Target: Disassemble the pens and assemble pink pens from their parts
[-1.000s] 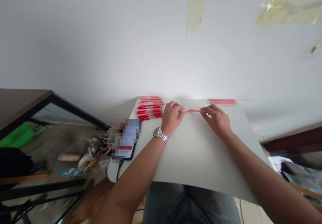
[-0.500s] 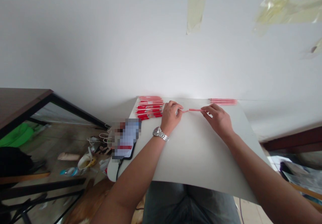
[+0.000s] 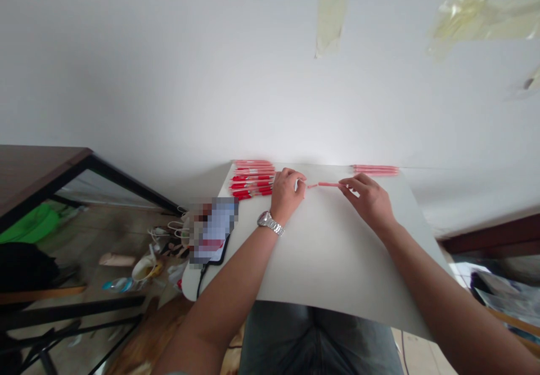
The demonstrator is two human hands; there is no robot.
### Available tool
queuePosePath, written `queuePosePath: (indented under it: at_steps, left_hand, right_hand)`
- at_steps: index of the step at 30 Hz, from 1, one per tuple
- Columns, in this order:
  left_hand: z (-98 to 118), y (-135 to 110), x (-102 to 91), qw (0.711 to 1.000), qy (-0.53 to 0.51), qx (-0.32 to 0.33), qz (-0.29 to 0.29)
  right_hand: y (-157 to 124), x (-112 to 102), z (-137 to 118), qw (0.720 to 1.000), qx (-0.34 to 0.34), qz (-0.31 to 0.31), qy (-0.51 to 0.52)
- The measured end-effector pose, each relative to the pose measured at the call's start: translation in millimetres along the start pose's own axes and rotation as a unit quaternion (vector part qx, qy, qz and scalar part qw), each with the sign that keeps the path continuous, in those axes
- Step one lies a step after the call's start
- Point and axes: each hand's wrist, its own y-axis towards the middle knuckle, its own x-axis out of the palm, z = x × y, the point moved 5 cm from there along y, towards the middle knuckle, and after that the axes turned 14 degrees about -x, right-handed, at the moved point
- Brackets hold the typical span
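My right hand [image 3: 369, 202] pinches one end of a slim pink pen barrel [image 3: 328, 184] and holds it level just above the white table. Opposite its free end, a short thin pink pen piece [image 3: 312, 186] points from the fingertips of my left hand [image 3: 288, 193], with a small gap between the two. My left fingers are curled and partly hide what they grip. Left of that hand lies a row of red and pink pens [image 3: 253, 178]. Several pink pens [image 3: 375, 170] lie together at the table's back right.
The white table [image 3: 320, 251] stands against a wall. A phone [image 3: 215, 231] with a cable lies at its left edge. A dark-framed table [image 3: 42, 164] stands further left, with clutter on the floor below. My legs are under the front edge.
Both hands stay nearly in place. The left fingers have shifted slightly around the small piece, and the whole view has moved a little.
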Motion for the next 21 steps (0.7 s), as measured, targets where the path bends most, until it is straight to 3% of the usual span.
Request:
queuePosePath:
  at_steps: [21]
  left_hand:
    - [-0.8,1.2,0.0,1.0,0.001,-0.006,0.002]
  right_hand:
    - [-0.4,5.8,0.3,1.0,-0.003,-0.023,-0.013]
